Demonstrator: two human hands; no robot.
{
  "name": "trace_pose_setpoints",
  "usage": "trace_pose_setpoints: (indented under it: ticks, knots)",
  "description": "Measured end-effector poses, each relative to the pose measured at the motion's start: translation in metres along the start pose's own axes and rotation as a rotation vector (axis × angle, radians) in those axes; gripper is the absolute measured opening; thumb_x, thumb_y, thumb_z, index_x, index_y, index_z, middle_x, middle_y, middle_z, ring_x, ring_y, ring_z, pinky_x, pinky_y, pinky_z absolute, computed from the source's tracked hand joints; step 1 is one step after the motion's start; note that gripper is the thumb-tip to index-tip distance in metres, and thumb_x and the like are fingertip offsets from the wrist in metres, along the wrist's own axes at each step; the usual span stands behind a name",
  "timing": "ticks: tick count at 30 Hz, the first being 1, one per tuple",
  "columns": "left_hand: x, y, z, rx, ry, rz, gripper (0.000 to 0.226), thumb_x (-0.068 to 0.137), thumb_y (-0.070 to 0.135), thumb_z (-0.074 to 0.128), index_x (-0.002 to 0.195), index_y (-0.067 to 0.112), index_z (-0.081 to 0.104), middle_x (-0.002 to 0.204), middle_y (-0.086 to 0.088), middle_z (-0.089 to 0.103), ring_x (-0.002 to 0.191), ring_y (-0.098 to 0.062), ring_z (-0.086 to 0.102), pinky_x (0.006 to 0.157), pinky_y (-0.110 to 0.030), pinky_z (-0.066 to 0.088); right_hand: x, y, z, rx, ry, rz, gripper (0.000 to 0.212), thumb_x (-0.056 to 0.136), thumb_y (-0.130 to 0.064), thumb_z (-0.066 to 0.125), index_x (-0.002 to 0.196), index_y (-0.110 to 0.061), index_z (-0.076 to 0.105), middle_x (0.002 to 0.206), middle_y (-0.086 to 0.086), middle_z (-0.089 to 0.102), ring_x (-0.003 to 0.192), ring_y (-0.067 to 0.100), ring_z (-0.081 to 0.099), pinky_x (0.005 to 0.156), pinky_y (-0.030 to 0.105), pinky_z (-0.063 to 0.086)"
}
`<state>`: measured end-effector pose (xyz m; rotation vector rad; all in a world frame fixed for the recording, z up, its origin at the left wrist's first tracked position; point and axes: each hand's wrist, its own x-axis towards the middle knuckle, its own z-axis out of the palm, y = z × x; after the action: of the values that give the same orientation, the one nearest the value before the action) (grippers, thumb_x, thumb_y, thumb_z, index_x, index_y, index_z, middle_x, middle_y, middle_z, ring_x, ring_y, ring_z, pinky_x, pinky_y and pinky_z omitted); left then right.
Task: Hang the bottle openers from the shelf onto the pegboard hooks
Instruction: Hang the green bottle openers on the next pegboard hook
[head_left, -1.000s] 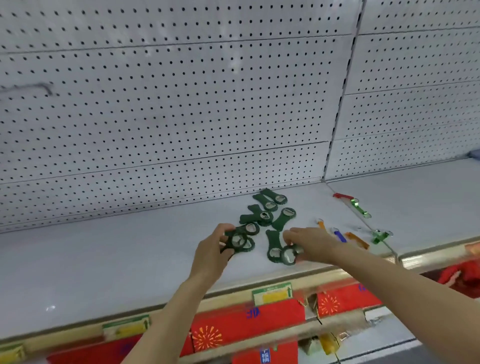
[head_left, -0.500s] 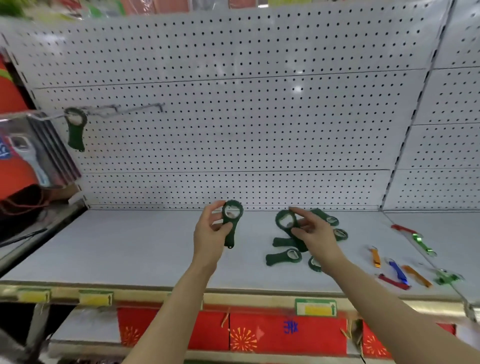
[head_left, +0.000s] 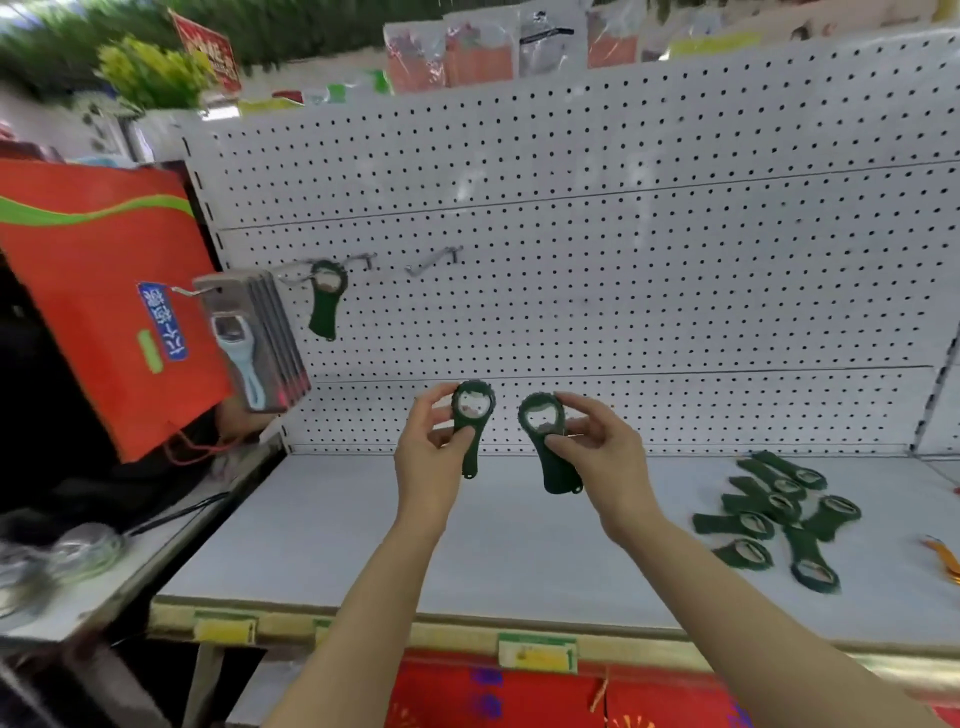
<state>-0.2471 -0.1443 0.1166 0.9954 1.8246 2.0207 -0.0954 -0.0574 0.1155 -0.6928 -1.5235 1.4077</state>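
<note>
My left hand (head_left: 428, 457) holds one dark green bottle opener (head_left: 470, 415) upright by its neck, ring end up. My right hand (head_left: 602, 457) grips a second green bottle opener (head_left: 545, 431) the same way, close beside the first. Both are raised in front of the white pegboard (head_left: 623, 291), above the shelf (head_left: 363, 535). One green opener (head_left: 324, 299) hangs on the left pegboard hook (head_left: 358, 258). A second hook (head_left: 434, 260) to its right is bare. Several more green openers (head_left: 774, 514) lie in a pile on the shelf at the right.
Packaged blue tools (head_left: 249, 343) hang on a hook left of the pegboard, next to a red bag (head_left: 98, 291). An orange opener (head_left: 943, 558) lies at the far right edge. Yellow price tags (head_left: 537, 652) line the shelf front. A side counter (head_left: 78, 582) stands lower left.
Both hands have lifted their openers higher and brought them closer together. My view has swung left and up, so the pile now lies at the right and the hooks sit nearer the middle.
</note>
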Motion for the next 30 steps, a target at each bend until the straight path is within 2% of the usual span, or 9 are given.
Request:
trace_pose_setpoints:
  ticks: [3,8,12,16,19,23,26,28,30]
  knots:
    - [0.017,0.004,-0.028,-0.044,0.030,0.037,0.050,0.090,0.000,0.064,0.115,0.044,0.062,0.113,0.006,0.068,0.097,-0.014,0.069,0.080,-0.039,0.061,-0.002,-0.008,0.042,0.022,0.020,-0.035,0.041,0.084,0.002,0.067,0.115,-0.026,0.067,0.091,0.010,0.071,0.069,0.002,0.066,0.052,0.013,0.048]
    - [0.035,0.013,-0.065,-0.145,0.043,0.107,0.052,0.091,-0.002,0.063,0.118,0.042,0.061,0.111,0.010,0.070,0.096,-0.008,0.070,0.074,-0.021,0.054,-0.008,-0.019,0.098,0.104,0.064,-0.083,0.042,0.084,0.001,0.067,0.110,-0.031,0.069,0.091,0.010,0.071,0.076,0.011,0.068,0.054,0.015,0.049]
    - [0.044,0.029,-0.088,-0.207,0.056,0.172,0.053,0.090,-0.005,0.062,0.118,0.041,0.061,0.112,0.008,0.070,0.096,-0.007,0.070,0.071,-0.015,0.053,-0.013,-0.025,0.128,0.154,0.098,-0.113,0.043,0.084,0.003,0.067,0.111,-0.031,0.068,0.091,0.011,0.071,0.078,0.012,0.069,0.056,0.015,0.049]
    - [0.057,0.050,-0.108,-0.278,0.074,0.272,0.055,0.089,-0.007,0.061,0.118,0.039,0.062,0.114,0.002,0.071,0.100,-0.010,0.070,0.076,-0.021,0.054,-0.010,-0.035,0.152,0.171,0.107,-0.155,0.043,0.084,0.002,0.068,0.111,-0.032,0.068,0.093,0.013,0.070,0.084,0.017,0.070,0.062,0.019,0.054]
    - [0.072,0.062,-0.118,-0.309,0.105,0.310,0.053,0.089,-0.010,0.060,0.122,0.032,0.061,0.111,0.000,0.072,0.097,-0.012,0.071,0.073,-0.021,0.056,-0.002,-0.045,0.164,0.182,0.090,-0.197,0.044,0.084,0.002,0.068,0.112,-0.032,0.068,0.093,0.015,0.070,0.086,0.020,0.071,0.070,0.027,0.058]
    - [0.093,0.068,-0.129,-0.294,0.165,0.288,0.051,0.088,-0.011,0.061,0.120,0.028,0.062,0.105,0.005,0.069,0.081,0.005,0.068,0.065,-0.010,0.050,0.008,-0.059,0.178,0.213,0.053,-0.231,0.044,0.085,0.002,0.068,0.114,-0.031,0.068,0.095,0.016,0.069,0.087,0.023,0.071,0.066,0.025,0.057]
    - [0.107,0.069,-0.133,-0.238,0.149,0.270,0.052,0.088,-0.006,0.063,0.118,0.036,0.062,0.109,0.010,0.068,0.080,0.005,0.067,0.067,-0.011,0.051,0.012,-0.065,0.189,0.235,0.044,-0.248,0.044,0.085,0.003,0.067,0.115,-0.029,0.067,0.095,0.018,0.069,0.085,0.020,0.071,0.064,0.021,0.055]
    - [0.115,0.069,-0.134,-0.208,0.133,0.270,0.054,0.087,-0.004,0.063,0.115,0.042,0.063,0.112,0.008,0.070,0.085,-0.004,0.069,0.069,-0.017,0.055,0.014,-0.068,0.197,0.233,0.031,-0.261,0.044,0.085,0.004,0.067,0.115,-0.028,0.067,0.094,0.018,0.069,0.082,0.018,0.070,0.063,0.019,0.054]
    - [0.122,0.070,-0.134,-0.181,0.125,0.268,0.058,0.087,-0.003,0.063,0.107,0.052,0.062,0.106,0.013,0.071,0.086,-0.009,0.069,0.072,-0.023,0.056,0.016,-0.070,0.204,0.228,0.022,-0.276,0.044,0.084,0.003,0.068,0.115,-0.028,0.067,0.094,0.017,0.069,0.082,0.017,0.070,0.064,0.021,0.056]
